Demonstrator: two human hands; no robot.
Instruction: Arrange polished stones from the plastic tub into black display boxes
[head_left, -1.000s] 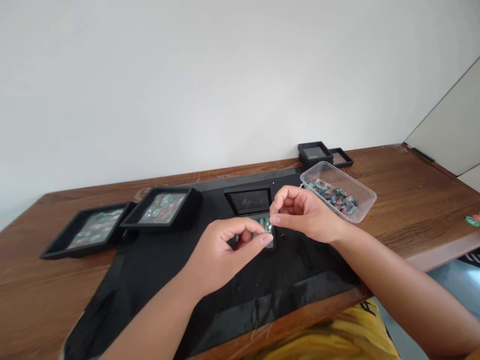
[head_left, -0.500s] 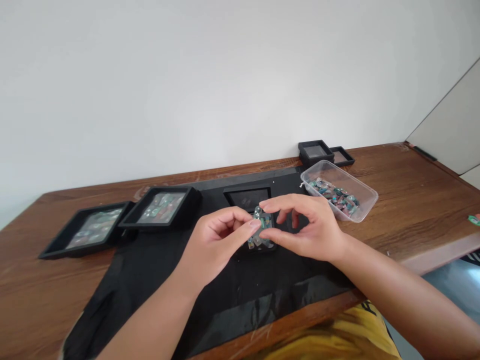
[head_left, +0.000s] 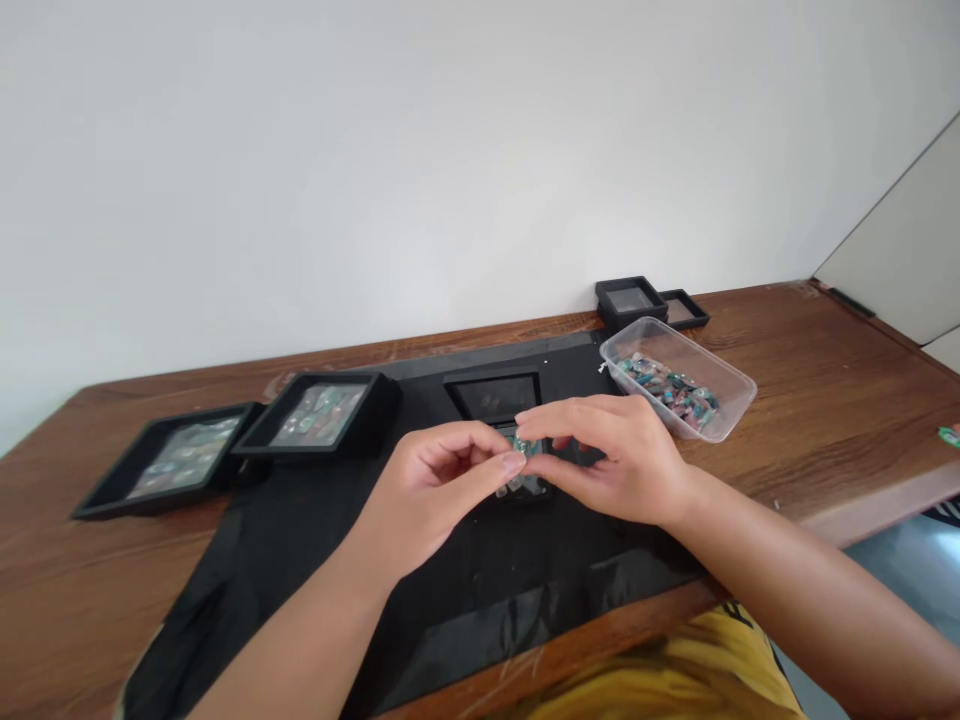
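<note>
small glassy piece (head_left: 520,440) pinched over an open black case (head_left: 496,398)
filled frames (head_left: 381,408) sit aside, seemingly out of the way; left hand (head_left: 442,480) and right hand (head_left: 619,455) both pinch the piece, fingertips nearly together, likely for steadiness; clear tub (head_left: 729,402) at right, handy.

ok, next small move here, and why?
Probably lower the small glossy piece into the dark tray: the left hand seems to pinch it, the right hand has fingertips right at it, and the tray below lies open with glassy pieces inside. The hands hide how much room is left.
</note>
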